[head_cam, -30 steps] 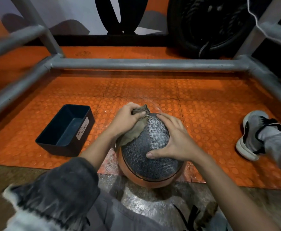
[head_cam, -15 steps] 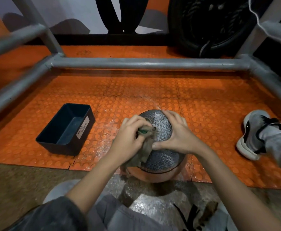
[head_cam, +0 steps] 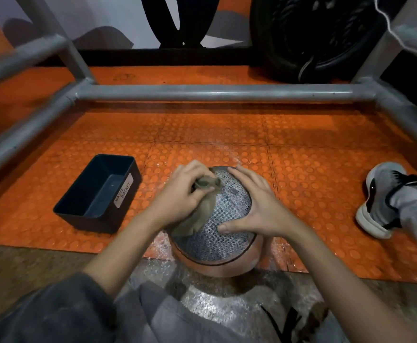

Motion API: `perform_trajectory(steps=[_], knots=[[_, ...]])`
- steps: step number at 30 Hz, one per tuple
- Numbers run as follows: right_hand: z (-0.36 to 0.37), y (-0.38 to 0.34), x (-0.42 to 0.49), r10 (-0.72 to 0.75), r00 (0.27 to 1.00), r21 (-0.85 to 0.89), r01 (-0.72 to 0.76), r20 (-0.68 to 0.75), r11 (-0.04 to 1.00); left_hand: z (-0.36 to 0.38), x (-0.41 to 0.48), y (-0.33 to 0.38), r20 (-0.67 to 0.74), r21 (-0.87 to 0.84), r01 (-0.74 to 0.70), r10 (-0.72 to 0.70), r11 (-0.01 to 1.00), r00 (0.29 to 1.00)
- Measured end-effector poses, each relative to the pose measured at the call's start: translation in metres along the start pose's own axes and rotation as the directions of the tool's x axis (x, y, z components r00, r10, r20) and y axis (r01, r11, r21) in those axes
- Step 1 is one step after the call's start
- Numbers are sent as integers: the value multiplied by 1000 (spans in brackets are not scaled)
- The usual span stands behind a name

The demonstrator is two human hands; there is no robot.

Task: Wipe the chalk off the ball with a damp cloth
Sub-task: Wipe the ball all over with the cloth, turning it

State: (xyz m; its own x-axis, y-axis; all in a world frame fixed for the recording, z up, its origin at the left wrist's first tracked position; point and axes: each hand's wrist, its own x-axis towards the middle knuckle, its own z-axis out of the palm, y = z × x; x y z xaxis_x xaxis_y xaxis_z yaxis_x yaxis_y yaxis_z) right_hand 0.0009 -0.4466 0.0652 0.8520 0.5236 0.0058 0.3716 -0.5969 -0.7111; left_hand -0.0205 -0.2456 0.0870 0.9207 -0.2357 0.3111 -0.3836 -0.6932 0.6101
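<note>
An orange ball (head_cam: 217, 261) with a chalk-whitened grey patterned panel on top sits at the near edge of the orange studded mat, in front of my knees. My left hand (head_cam: 180, 194) grips a bunched olive-brown cloth (head_cam: 197, 219) and presses it against the ball's upper left side; a corner of the cloth sticks up between my fingers. My right hand (head_cam: 257, 209) lies spread over the ball's right side, fingers straight and thumb pointing left across the panel. Darker smudges show on the panel between my hands.
A dark blue bin (head_cam: 98, 196) labelled "waste basket" stands to the left of the ball. A grey metal tube frame (head_cam: 215, 92) crosses behind the mat (head_cam: 301, 169). A foot in a grey shoe (head_cam: 385, 196) rests at the right. A black tyre (head_cam: 309, 38) stands behind the frame.
My left hand has carried the cloth from the ball's near left side up to its upper left. My right hand has slid a little down the right side.
</note>
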Motion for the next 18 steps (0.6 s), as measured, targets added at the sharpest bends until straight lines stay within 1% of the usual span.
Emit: perform_trajectory(steps=[1,3,5,7,9,12,13,14,16,18], knots=[[-1,1,1,3,1000,6,-3,-6,1000,1,-11,5,4,39,-67,67,997,998],[1,0,3,-13,1000,-1,13,-12,1000,2,-30,11,48,82,-148,144,986,988],[2,-1,4,-34,999,-18,34,1,999,1,-35,10,66,80,-189,184,979,981],[1,-2,3,-47,999,-22,47,8,999,-2,-23,6,49,73,-188,185,979,981],[1,-2,2,-52,999,-19,52,12,998,-3,0,0,25,38,-94,93,995,995],[1,0,0,-67,998,-9,67,4,998,0,39,-7,24,-20,129,-129,991,991],[1,1,-1,-65,998,3,65,-5,998,2,47,-8,37,-20,172,-171,985,985],[0,3,-2,-59,998,19,59,-12,998,4,51,-8,47,-17,178,-177,984,983],[-2,6,-4,-52,999,42,53,-10,998,5,45,-3,50,-6,112,-112,994,992],[-3,8,-3,-57,998,45,57,1,997,4,24,5,37,45,-21,19,999,999]])
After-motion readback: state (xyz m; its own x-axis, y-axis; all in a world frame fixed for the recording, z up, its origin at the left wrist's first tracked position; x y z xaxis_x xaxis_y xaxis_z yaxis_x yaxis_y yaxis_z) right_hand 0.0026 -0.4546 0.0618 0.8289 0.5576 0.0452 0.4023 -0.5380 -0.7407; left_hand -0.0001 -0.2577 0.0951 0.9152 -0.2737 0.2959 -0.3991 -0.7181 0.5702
